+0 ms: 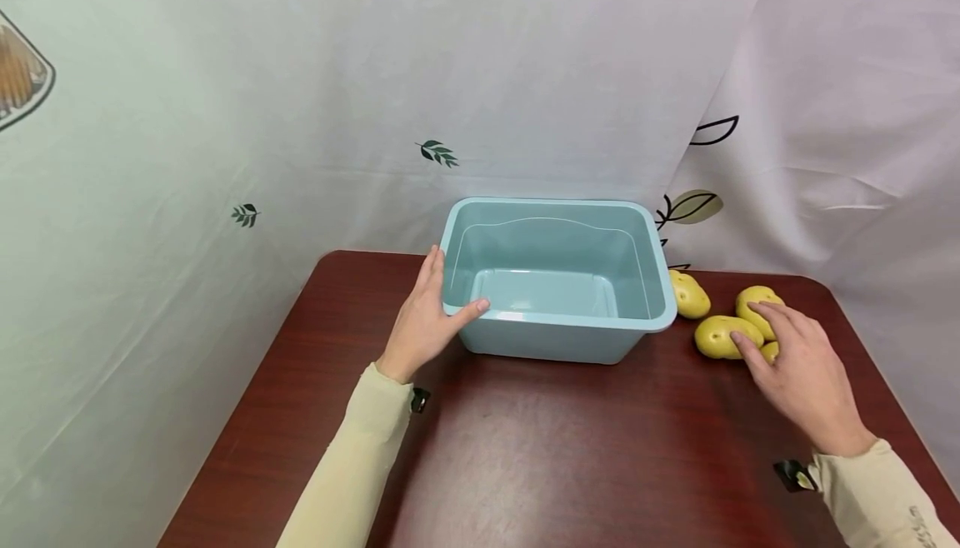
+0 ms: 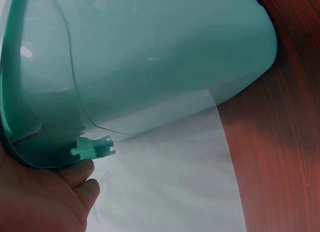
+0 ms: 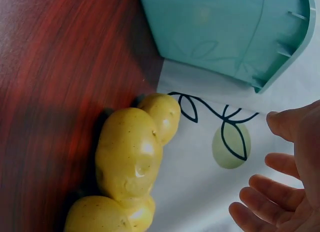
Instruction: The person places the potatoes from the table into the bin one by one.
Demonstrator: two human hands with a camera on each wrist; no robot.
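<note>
A light blue-green plastic bin point(image 1: 555, 340) stands near the back of the table, with nothing visible inside it. My left hand point(image 1: 426, 319) is at its front left corner, fingers straight along the outer left side and thumb on the front rim. The left wrist view shows fingertips point(image 2: 86, 184) just beside the bin's rim. To the right of the bin lie several yellow potatoes point(image 1: 718, 337), clustered together. Over the cluster's right side, my right hand point(image 1: 806, 365) hovers with spread, relaxed fingers. In the right wrist view a gap separates that hand from the potatoes point(image 3: 129, 154).
The dark red wooden table point(image 1: 555, 448) has rounded back corners. Behind it and at both sides hangs a pale cloth point(image 1: 555, 73) with printed leaves. The bin's back stands close to this cloth.
</note>
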